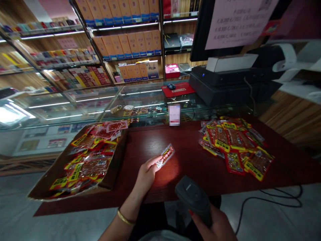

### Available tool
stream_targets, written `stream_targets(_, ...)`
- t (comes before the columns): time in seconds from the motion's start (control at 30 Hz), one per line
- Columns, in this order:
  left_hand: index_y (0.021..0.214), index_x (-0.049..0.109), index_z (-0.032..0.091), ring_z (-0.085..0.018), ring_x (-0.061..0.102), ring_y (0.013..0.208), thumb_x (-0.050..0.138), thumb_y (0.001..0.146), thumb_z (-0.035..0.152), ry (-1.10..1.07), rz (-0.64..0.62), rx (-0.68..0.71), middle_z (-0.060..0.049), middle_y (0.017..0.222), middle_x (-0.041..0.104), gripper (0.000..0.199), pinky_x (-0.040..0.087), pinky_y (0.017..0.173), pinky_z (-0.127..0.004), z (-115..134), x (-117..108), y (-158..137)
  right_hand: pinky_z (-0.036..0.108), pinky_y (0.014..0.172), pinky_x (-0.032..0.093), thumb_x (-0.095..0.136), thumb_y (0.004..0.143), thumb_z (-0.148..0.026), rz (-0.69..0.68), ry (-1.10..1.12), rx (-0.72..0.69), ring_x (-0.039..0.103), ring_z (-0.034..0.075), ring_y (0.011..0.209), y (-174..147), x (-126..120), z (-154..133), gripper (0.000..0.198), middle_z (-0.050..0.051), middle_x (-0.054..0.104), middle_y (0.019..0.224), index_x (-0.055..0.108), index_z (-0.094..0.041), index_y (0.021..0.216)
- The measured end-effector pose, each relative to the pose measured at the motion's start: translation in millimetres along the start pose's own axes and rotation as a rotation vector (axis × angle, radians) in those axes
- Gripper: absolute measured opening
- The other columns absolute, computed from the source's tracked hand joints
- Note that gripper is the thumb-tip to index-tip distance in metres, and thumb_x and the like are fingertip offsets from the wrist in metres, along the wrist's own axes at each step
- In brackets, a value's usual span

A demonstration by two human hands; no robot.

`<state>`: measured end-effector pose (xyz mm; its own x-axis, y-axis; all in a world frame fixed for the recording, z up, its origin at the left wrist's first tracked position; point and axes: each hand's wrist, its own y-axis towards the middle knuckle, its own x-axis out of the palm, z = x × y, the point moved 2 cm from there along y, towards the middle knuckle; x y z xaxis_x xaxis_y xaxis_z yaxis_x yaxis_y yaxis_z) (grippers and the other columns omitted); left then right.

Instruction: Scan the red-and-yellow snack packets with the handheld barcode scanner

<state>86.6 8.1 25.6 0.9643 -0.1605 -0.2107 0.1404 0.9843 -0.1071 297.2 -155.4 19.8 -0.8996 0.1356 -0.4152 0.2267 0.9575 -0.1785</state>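
Note:
My left hand [147,170] pinches a small sealed snack packet [165,156] by its near end, holding it just over the dark red wooden counter [140,140]. Around the handle of a black handheld barcode scanner [193,197], my right hand [213,221] is wrapped. The scanner's head points toward the packet, and a patch of light falls on the counter there. To the left, an open cardboard box [117,160] holds many red and yellow snack packets [95,165]. A loose pile of similar packets [230,137] lies on the right.
Behind the counter stands a glass display case [140,95] with a mouse [171,86] on a red mat [184,89]. A black register unit [213,87] sits at the back right. A black cable [250,197] loops at lower right. Stocked shelves [127,26] line the wall.

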Motion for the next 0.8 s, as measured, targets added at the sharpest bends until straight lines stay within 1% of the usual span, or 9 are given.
stream_targets(0.07,0.116,0.079,0.018,-0.029,0.061,0.133,0.058,0.079,0.016,-0.004,-0.023,0.009,-0.009,0.137,0.071,0.043,0.044,0.118,-0.047,7,9,2,0.032,0.084,0.056,0.058,0.087,-0.057,-0.009,0.017,0.003,0.077,0.03,0.095,0,-2,0,0.046,0.012,0.083,0.097,0.078,-0.019,0.104)
stream_targets(0.13,0.115,0.08,0.017,-0.029,0.062,0.132,0.058,0.079,0.016,-0.006,-0.034,0.03,-0.009,0.137,0.071,0.043,0.044,0.118,-0.046,13,17,3,0.032,0.083,0.056,0.059,0.087,-0.054,-0.011,0.025,0.017,0.077,0.03,0.093,1,-5,1,0.043,0.012,0.082,0.095,0.078,-0.019,0.102)
stream_targets(0.27,0.112,0.081,0.018,-0.029,0.063,0.13,0.059,0.077,0.014,0.01,-0.031,0.061,-0.009,0.133,0.073,0.042,0.041,0.119,-0.046,21,27,4,0.033,0.086,0.056,0.059,0.087,-0.054,0.011,0.027,0.01,0.077,0.031,0.097,3,-11,6,0.041,0.012,0.082,0.099,0.077,-0.021,0.104)
stream_targets(0.4,0.111,0.082,0.02,-0.029,0.062,0.132,0.058,0.078,0.014,0.024,-0.052,0.062,-0.008,0.133,0.073,0.041,0.041,0.119,-0.045,16,31,6,0.032,0.09,0.056,0.059,0.088,-0.052,-0.03,0.039,-0.02,0.076,0.03,0.104,2,-17,9,0.042,0.012,0.081,0.107,0.075,-0.021,0.112)
stream_targets(0.5,0.11,0.082,0.019,-0.028,0.063,0.13,0.057,0.078,0.014,-0.035,-0.049,0.089,-0.008,0.131,0.074,0.041,0.04,0.12,-0.045,8,32,8,0.03,0.091,0.055,0.06,0.088,-0.05,-0.068,0.035,-0.029,0.076,0.028,0.105,-1,-19,9,0.042,0.011,0.081,0.11,0.075,-0.022,0.116)
stream_targets(0.57,0.11,0.082,0.019,-0.028,0.064,0.129,0.057,0.079,0.013,-0.075,-0.05,0.092,-0.009,0.131,0.074,0.041,0.038,0.122,-0.044,5,34,8,0.03,0.089,0.056,0.06,0.088,-0.05,-0.03,0.034,-0.019,0.076,0.028,0.103,-2,-19,7,0.041,0.01,0.082,0.108,0.076,-0.022,0.113)
stream_targets(0.67,0.116,0.08,0.018,-0.027,0.064,0.129,0.056,0.08,0.014,-0.124,-0.101,0.046,-0.008,0.131,0.075,0.043,0.037,0.122,-0.044,5,42,10,0.03,0.085,0.057,0.058,0.088,-0.055,0.089,0.051,-0.008,0.077,0.028,0.097,-3,-21,2,0.043,0.01,0.083,0.101,0.077,-0.021,0.107)
stream_targets(0.73,0.117,0.08,0.019,-0.026,0.065,0.128,0.056,0.08,0.016,-0.176,-0.154,0.02,-0.007,0.129,0.076,0.043,0.039,0.12,-0.044,11,55,16,0.03,0.082,0.057,0.057,0.088,-0.059,0.155,0.07,-0.016,0.078,0.028,0.089,-4,-24,1,0.047,0.01,0.083,0.092,0.078,-0.02,0.102)
stream_targets(0.8,0.117,0.08,0.02,-0.025,0.067,0.123,0.058,0.079,0.017,-0.238,-0.213,0.02,-0.006,0.126,0.077,0.043,0.044,0.116,-0.043,21,77,28,0.031,0.08,0.058,0.058,0.086,-0.063,0.222,0.079,-0.004,0.076,0.028,0.079,-8,-31,5,0.049,0.008,0.08,0.075,0.079,-0.02,0.094)
